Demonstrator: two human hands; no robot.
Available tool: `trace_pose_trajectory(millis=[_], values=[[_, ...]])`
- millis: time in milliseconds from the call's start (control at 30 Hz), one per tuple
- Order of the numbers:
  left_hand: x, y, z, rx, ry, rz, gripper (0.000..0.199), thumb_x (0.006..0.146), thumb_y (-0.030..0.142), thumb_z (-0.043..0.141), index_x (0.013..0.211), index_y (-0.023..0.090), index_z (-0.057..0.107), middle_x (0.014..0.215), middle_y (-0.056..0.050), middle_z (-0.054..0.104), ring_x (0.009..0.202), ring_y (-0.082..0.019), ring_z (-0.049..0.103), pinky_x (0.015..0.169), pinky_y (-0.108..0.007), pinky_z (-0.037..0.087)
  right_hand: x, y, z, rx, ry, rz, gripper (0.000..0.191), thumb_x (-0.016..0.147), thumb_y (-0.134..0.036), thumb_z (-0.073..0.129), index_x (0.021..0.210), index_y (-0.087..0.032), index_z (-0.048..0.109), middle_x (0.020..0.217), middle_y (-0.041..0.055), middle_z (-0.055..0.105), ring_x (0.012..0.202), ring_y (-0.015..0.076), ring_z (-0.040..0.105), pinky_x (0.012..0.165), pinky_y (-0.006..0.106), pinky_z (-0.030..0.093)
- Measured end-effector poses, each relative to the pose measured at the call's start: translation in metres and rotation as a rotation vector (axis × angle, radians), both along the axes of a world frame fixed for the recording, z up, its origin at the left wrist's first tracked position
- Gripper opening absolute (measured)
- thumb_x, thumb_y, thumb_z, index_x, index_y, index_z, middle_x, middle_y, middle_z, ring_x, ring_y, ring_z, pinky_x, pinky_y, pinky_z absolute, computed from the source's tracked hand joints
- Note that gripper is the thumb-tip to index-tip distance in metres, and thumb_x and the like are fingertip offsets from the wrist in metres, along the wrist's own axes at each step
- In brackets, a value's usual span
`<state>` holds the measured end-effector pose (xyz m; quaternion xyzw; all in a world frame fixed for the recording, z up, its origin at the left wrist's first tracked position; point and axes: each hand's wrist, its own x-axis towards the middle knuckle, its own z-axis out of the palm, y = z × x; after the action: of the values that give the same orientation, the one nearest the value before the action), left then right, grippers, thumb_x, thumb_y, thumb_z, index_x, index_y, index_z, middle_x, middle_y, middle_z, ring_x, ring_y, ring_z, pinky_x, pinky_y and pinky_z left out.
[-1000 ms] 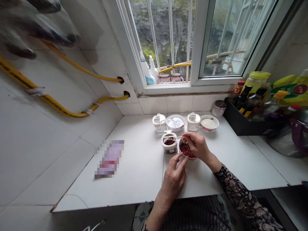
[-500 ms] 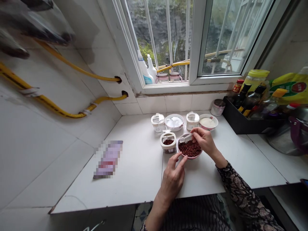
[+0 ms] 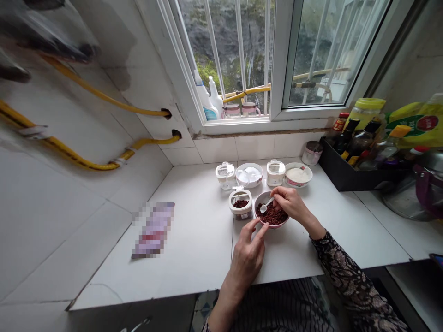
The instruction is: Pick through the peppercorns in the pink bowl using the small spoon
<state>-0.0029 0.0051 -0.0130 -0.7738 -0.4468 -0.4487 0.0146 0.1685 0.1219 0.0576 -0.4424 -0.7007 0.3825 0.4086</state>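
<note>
My right hand pinches the handle of a small white spoon. The spoon's bowl end is low over dark red-brown, peppercorn-like grains in a pink-rimmed bowl. At that bowl's near left edge, my left hand touches the rim with outstretched, parted fingertips. Just left of the bowl stands a clear seasoning jar with a white rim, its lid raised, partly filled with the same grains. Behind are two more clear seasoning jars, a bowl of white powder and a bowl of off-white granules.
A blurred purple packet lies on the left of the white counter. At the right are a lidded jar, a black box of bottles and a metal pot. A barred window rises behind.
The spoon has dipped from the bowl's far left rim to the grains, its tip now pointing down. My left hand stays at the rim. The view has shifted slightly.
</note>
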Motion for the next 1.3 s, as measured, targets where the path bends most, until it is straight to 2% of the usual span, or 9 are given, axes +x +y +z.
trace_pose_trajectory(millis=[233, 500, 733, 967, 1067, 1167, 1300], values=[[0.0, 0.0, 0.001, 0.009, -0.006, 0.0, 0.058, 0.09, 0.0, 0.045, 0.143, 0.026, 0.049, 0.133, -0.013, 0.054, 0.121, -0.023, 0.057, 0.093, -0.035, 0.058, -0.004, -0.005, 0.002, 0.012, -0.005, 0.046, 0.015, 0.077, -0.016, 0.05, 0.073, -0.02, 0.063, 0.049, -0.0039, 0.06, 0.046, 0.0139, 0.058, 0.049, 0.024, 0.046], [0.0, 0.0, 0.0, -0.009, -0.007, 0.003, 0.058, 0.09, 0.001, 0.045, 0.143, 0.026, 0.049, 0.133, -0.013, 0.055, 0.121, -0.023, 0.058, 0.094, -0.036, 0.058, 0.0, -0.002, 0.004, -0.157, 0.145, 0.025, 0.01, 0.075, -0.021, 0.054, 0.073, -0.02, 0.064, 0.052, -0.0028, 0.065, 0.044, 0.014, 0.059, 0.046, 0.024, 0.049], [0.0, 0.0, -0.002, -0.008, -0.01, -0.003, 0.059, 0.091, 0.002, 0.045, 0.144, 0.027, 0.047, 0.133, -0.013, 0.054, 0.122, -0.023, 0.057, 0.094, -0.037, 0.058, -0.001, -0.001, 0.004, -0.18, 0.185, -0.001, 0.008, 0.072, -0.024, 0.057, 0.071, -0.02, 0.064, 0.052, -0.0024, 0.065, 0.042, 0.0134, 0.058, 0.043, 0.023, 0.049], [0.0, 0.0, -0.002, -0.012, -0.01, 0.003, 0.058, 0.091, 0.001, 0.045, 0.143, 0.026, 0.048, 0.133, -0.013, 0.053, 0.121, -0.023, 0.058, 0.094, -0.037, 0.059, 0.003, 0.005, 0.007, -0.277, 0.353, 0.005, 0.02, 0.068, -0.035, 0.067, 0.073, -0.017, 0.065, 0.053, -0.0006, 0.067, 0.041, 0.0127, 0.06, 0.043, 0.023, 0.05], [0.0, 0.0, -0.002, -0.019, -0.009, 0.002, 0.057, 0.092, 0.003, 0.044, 0.143, 0.027, 0.048, 0.133, -0.013, 0.054, 0.122, -0.023, 0.058, 0.093, -0.037, 0.059, 0.0, 0.002, 0.008, -0.191, 0.388, -0.01, 0.025, 0.072, -0.041, 0.071, 0.078, -0.017, 0.065, 0.057, -0.0004, 0.068, 0.045, 0.0136, 0.063, 0.047, 0.025, 0.054], [-0.001, 0.0, -0.002, -0.021, 0.002, -0.002, 0.057, 0.093, 0.004, 0.044, 0.144, 0.027, 0.046, 0.133, -0.014, 0.054, 0.122, -0.024, 0.058, 0.092, -0.038, 0.06, -0.008, -0.005, 0.007, -0.032, 0.374, -0.031, 0.027, 0.08, -0.045, 0.068, 0.086, -0.018, 0.065, 0.064, 0.0008, 0.07, 0.053, 0.0154, 0.066, 0.055, 0.029, 0.058], [0.0, 0.001, -0.001, -0.003, -0.002, -0.006, 0.057, 0.093, 0.003, 0.043, 0.145, 0.027, 0.045, 0.134, -0.014, 0.053, 0.122, -0.024, 0.058, 0.092, -0.038, 0.06, -0.019, -0.015, 0.003, 0.24, 0.191, -0.034, 0.019, 0.094, -0.037, 0.055, 0.094, -0.021, 0.066, 0.073, 0.0031, 0.071, 0.066, 0.0177, 0.07, 0.068, 0.031, 0.058]])
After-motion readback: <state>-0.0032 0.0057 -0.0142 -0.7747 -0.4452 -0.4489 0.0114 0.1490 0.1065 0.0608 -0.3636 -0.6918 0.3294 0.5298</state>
